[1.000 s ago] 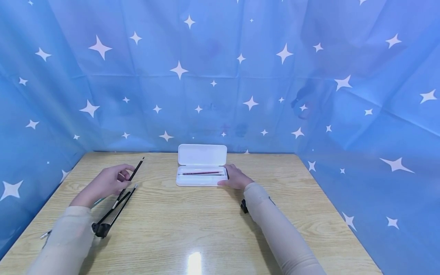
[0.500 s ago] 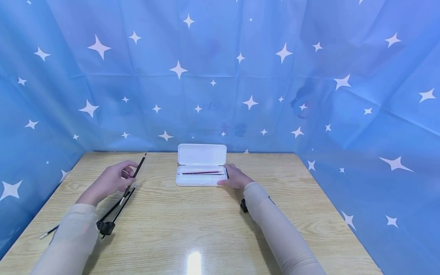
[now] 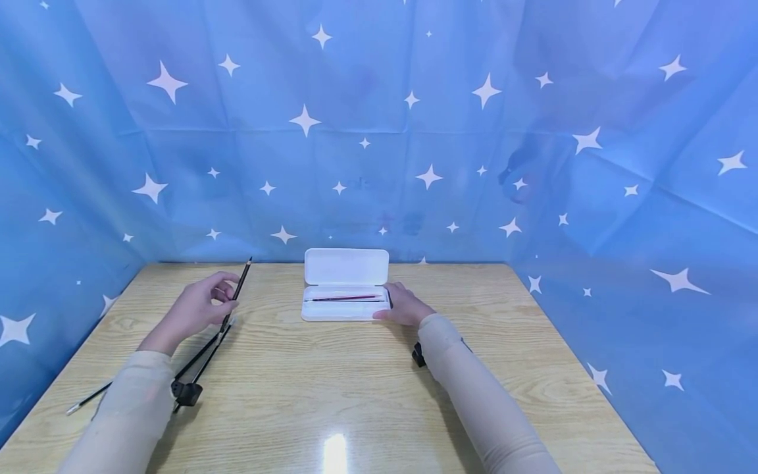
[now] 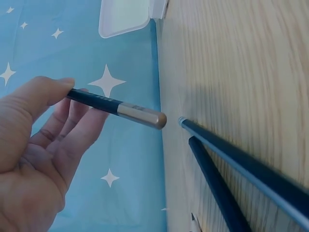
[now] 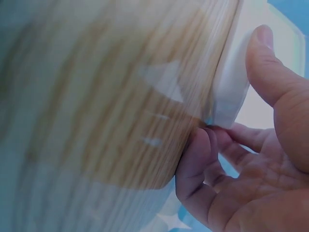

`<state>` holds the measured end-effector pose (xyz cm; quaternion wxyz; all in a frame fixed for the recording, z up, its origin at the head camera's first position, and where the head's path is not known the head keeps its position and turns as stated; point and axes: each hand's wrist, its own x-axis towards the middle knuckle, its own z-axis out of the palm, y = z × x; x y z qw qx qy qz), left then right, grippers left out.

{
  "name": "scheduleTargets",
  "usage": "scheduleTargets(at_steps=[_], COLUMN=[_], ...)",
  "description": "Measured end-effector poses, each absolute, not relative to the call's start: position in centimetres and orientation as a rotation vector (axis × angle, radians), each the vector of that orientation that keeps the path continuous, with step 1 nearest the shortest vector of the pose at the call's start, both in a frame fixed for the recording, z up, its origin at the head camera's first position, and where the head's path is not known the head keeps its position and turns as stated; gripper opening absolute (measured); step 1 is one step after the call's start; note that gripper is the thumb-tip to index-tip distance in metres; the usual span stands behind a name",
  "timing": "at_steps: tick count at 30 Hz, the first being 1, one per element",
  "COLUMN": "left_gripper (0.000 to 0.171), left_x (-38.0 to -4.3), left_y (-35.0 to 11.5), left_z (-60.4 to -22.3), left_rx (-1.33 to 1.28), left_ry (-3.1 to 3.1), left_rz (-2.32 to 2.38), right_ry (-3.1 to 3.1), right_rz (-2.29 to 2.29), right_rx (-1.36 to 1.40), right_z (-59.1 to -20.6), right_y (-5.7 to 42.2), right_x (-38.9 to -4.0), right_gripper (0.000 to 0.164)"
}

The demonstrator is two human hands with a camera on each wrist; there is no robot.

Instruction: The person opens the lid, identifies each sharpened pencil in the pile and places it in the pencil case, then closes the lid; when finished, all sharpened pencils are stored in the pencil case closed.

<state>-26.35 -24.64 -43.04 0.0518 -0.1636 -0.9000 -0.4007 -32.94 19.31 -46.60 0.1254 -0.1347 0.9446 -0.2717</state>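
Note:
My left hand (image 3: pixel 195 309) pinches a black pencil (image 3: pixel 241 282) between thumb and fingers, tilted with its sharpened tip up and away. In the left wrist view the pencil's silver band and rounded end (image 4: pixel 142 115) point down, above the table. At the table's back, my right hand (image 3: pixel 407 307) grips the right end of an open white pencil case (image 3: pixel 346 266); its thumb lies on the near side, as the right wrist view shows. A dark red pencil (image 3: pixel 346 298) and another thin dark one lie inside the case.
Two dark pencils (image 4: pixel 251 169) lie on the wooden table (image 3: pixel 308 395) under my left hand and wrist. Another pencil (image 3: pixel 89 397), with a pale end, sticks out left of the left sleeve. A blue star-patterned curtain (image 3: pixel 379 131) hangs behind the table.
My left hand has moved slightly right, raising the black pencil and turning it more upright above the other pencils. My right hand stays on the case.

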Motion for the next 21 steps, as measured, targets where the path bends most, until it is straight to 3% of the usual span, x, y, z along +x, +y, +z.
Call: scheduleTargets(at_steps=[21], left_gripper=[0.043], left_x=[-27.4], left_y=[-23.2], left_z=[-43.6], left_rx=[-0.492], left_ry=[-2.596], left_rz=[-1.193], right_ry=[2.765], right_rz=[-0.779], right_rx=[-0.442], right_z=[-46.8], right_y=[19.4], right_x=[-33.0], right_gripper=[0.074])
